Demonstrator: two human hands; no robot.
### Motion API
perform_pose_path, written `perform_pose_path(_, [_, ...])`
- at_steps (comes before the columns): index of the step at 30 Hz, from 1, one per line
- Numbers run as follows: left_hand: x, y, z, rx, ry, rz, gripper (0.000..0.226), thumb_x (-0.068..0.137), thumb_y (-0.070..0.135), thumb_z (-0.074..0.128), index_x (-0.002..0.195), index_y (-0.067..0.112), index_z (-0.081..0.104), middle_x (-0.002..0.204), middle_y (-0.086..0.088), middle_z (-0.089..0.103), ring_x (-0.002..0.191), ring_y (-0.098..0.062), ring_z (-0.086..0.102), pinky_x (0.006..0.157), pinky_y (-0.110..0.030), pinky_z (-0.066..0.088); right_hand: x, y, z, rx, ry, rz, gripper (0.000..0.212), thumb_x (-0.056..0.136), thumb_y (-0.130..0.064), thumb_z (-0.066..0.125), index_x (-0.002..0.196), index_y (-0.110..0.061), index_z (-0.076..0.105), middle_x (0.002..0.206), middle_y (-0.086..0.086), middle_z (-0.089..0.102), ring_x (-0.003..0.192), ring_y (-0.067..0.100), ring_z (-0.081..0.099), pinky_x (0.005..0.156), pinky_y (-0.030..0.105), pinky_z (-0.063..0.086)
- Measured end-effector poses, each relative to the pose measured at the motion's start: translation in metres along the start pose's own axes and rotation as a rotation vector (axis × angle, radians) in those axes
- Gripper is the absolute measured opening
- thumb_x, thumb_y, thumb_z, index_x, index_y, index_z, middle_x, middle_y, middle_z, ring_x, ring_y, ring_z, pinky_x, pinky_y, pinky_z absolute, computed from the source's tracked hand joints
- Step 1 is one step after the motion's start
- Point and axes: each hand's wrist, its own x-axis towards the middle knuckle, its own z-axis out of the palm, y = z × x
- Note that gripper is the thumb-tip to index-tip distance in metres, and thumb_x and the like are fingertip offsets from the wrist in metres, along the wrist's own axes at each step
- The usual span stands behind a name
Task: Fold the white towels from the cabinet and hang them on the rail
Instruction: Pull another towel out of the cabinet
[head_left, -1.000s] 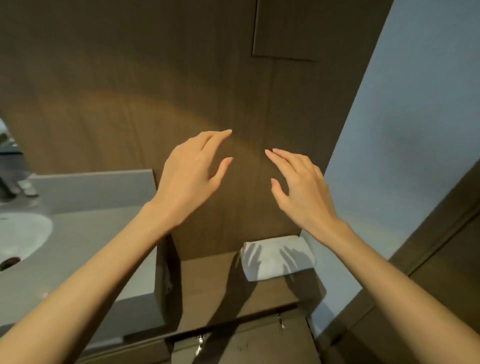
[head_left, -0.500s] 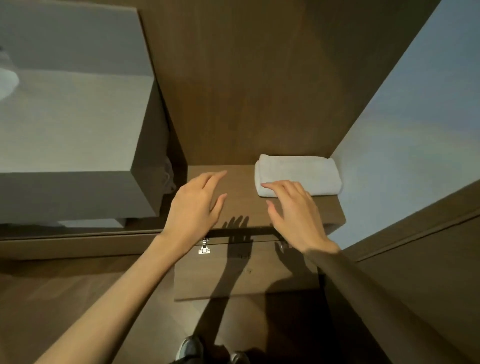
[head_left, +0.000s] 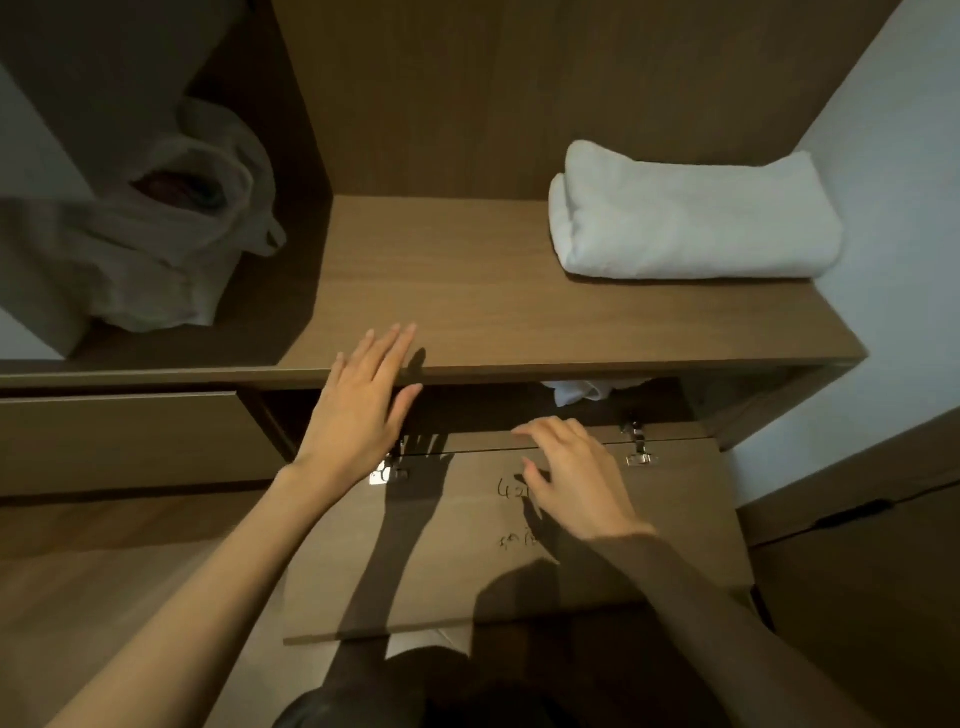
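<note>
A folded white towel (head_left: 691, 218) lies at the right end of the wooden shelf top (head_left: 467, 291). Below the shelf the cabinet is open, its flap door (head_left: 467, 561) hanging down towards me. A bit of another white towel (head_left: 582, 391) shows in the dark opening. My left hand (head_left: 363, 405) is flat with straight fingers at the shelf's front edge. My right hand (head_left: 571, 473) hovers with loosely bent fingers over the flap's hinged edge, just in front of the opening. Neither hand holds anything.
A crumpled pale plastic bag (head_left: 171, 228) sits in the recess to the left. A closed drawer front (head_left: 119, 441) is at lower left. A pale wall (head_left: 893, 208) bounds the right side. Metal hinges (head_left: 636, 441) join the flap to the cabinet.
The view has dropped and moved closer to the cabinet. Both hands have come down from in front of the wall panel to the shelf edge and the open flap.
</note>
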Motion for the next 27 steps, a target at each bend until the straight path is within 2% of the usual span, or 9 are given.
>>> perform_pose_path(4, [0.016, -0.021, 0.057, 0.184, 0.116, 0.087, 0.056, 0.099, 0.039, 0.038, 0.152, 0.026, 0.022, 0.158, -0.001, 0.024, 0.147, -0.023, 0.014, 0.12, -0.044, 0.0, 0.026, 0.039, 0.069, 0.021, 0.039, 0.036, 0.04, 0.096, -0.025, 0.055, 0.135, -0.03, 0.05, 0.133, -0.01, 0.051, 0.122, 0.005, 0.046, 0.096, 0.024, 0.046])
perform_pose_path(7, [0.025, -0.023, 0.076, 0.224, 0.279, 0.095, 0.05, 0.1, 0.037, 0.042, 0.148, 0.026, 0.033, 0.152, -0.002, 0.036, 0.143, -0.024, 0.027, 0.12, -0.044, 0.006, 0.04, 0.068, 0.1, 0.031, 0.058, 0.086, 0.04, 0.095, -0.021, 0.056, 0.134, -0.028, 0.051, 0.133, -0.008, 0.052, 0.122, 0.007, 0.046, 0.095, 0.022, 0.043])
perform_pose_path(10, [0.027, -0.023, 0.085, 0.211, 0.373, 0.087, 0.047, 0.101, 0.039, 0.037, 0.146, 0.028, 0.037, 0.149, -0.001, 0.041, 0.141, -0.022, 0.032, 0.117, -0.039, 0.014, 0.049, 0.09, 0.12, 0.052, 0.079, 0.149, 0.039, 0.094, -0.018, 0.058, 0.133, -0.025, 0.053, 0.133, -0.005, 0.052, 0.123, 0.011, 0.047, 0.094, 0.021, 0.04])
perform_pose_path(13, [0.026, -0.025, 0.09, 0.227, 0.38, 0.097, 0.048, 0.1, 0.043, 0.037, 0.146, 0.029, 0.037, 0.149, -0.001, 0.042, 0.14, -0.023, 0.032, 0.115, -0.039, 0.015, 0.058, 0.106, 0.128, 0.008, 0.102, 0.189, 0.041, 0.094, -0.017, 0.057, 0.135, -0.023, 0.051, 0.138, -0.003, 0.047, 0.125, 0.012, 0.045, 0.09, 0.019, 0.04])
perform_pose_path(15, [0.026, -0.027, 0.092, 0.246, 0.375, 0.106, 0.05, 0.099, 0.045, 0.039, 0.147, 0.03, 0.036, 0.149, -0.002, 0.04, 0.141, -0.024, 0.03, 0.115, -0.04, 0.015, 0.066, 0.117, 0.128, -0.031, 0.138, 0.224, 0.043, 0.094, -0.017, 0.057, 0.136, -0.022, 0.049, 0.142, 0.0, 0.042, 0.128, 0.015, 0.044, 0.089, 0.023, 0.046])
perform_pose_path(18, [0.027, -0.029, 0.096, 0.235, 0.383, 0.108, 0.051, 0.098, 0.046, 0.041, 0.146, 0.03, 0.037, 0.149, -0.003, 0.04, 0.14, -0.026, 0.03, 0.115, -0.041, 0.014, 0.081, 0.137, 0.127, -0.117, 0.184, 0.333, 0.038, 0.095, -0.02, 0.055, 0.133, -0.016, 0.051, 0.134, 0.008, 0.046, 0.124, 0.02, 0.046, 0.086, 0.03, 0.051])
perform_pose_path(21, [0.03, -0.032, 0.098, 0.229, 0.369, 0.128, 0.05, 0.098, 0.044, 0.039, 0.147, 0.032, 0.034, 0.15, -0.003, 0.037, 0.14, -0.027, 0.026, 0.114, -0.043, 0.014, 0.1, 0.153, 0.125, -0.139, 0.156, 0.487, 0.027, 0.098, -0.023, 0.051, 0.12, -0.009, 0.058, 0.125, 0.015, 0.053, 0.118, 0.024, 0.048, 0.072, 0.029, 0.046])
perform_pose_path(23, [0.031, -0.036, 0.098, 0.229, 0.347, 0.15, 0.051, 0.098, 0.043, 0.037, 0.148, 0.034, 0.031, 0.152, -0.003, 0.033, 0.141, -0.026, 0.023, 0.113, -0.044, 0.012, 0.111, 0.162, 0.129, -0.145, 0.092, 0.549, 0.032, 0.099, -0.024, 0.049, 0.127, -0.01, 0.055, 0.124, 0.018, 0.055, 0.115, 0.028, 0.051, 0.066, 0.03, 0.043])
perform_pose_path(27, [0.032, -0.037, 0.097, 0.218, 0.326, 0.15, 0.051, 0.098, 0.043, 0.036, 0.149, 0.035, 0.028, 0.153, -0.002, 0.03, 0.141, -0.027, 0.021, 0.113, -0.042, 0.009, 0.13, 0.183, 0.142, -0.01, 0.04, 0.662, 0.039, 0.098, -0.025, 0.05, 0.135, -0.013, 0.046, 0.118, 0.017, 0.056, 0.091, 0.024, 0.057, 0.057, 0.027, 0.039])
